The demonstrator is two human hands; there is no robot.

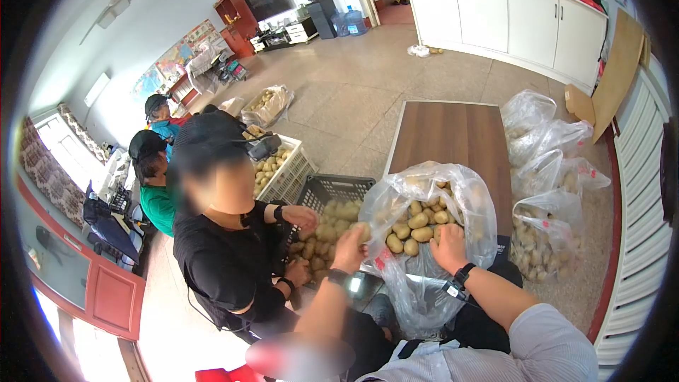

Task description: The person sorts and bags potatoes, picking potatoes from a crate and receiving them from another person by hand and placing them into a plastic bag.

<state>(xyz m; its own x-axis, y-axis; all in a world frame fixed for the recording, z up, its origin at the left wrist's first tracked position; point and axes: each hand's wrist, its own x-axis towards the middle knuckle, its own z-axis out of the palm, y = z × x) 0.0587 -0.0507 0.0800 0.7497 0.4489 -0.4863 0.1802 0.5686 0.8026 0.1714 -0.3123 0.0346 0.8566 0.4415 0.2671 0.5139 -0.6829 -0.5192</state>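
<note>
My left hand (349, 250) is closed around a potato (364, 231), between the dark crate (332, 182) and a clear plastic bag (477, 201). Inside the open bag lie many potatoes (419, 220). My right hand (450, 249) reaches over the bag's near side with curled fingers against the potatoes; what it grips there is hidden. Loose potatoes (308, 249) fill the crate to my left. A co-worker in black (219, 255) has one hand (301, 218) above the crate and the other hand (298, 271) among its potatoes.
The bag rests by a brown wood-grain table (449, 138). Several tied bags of potatoes (544, 237) line the floor at right. A white crate (286, 173) of potatoes stands beyond the dark one. Two more people (152, 184) are at left, and white cabinets (488, 14) stand behind.
</note>
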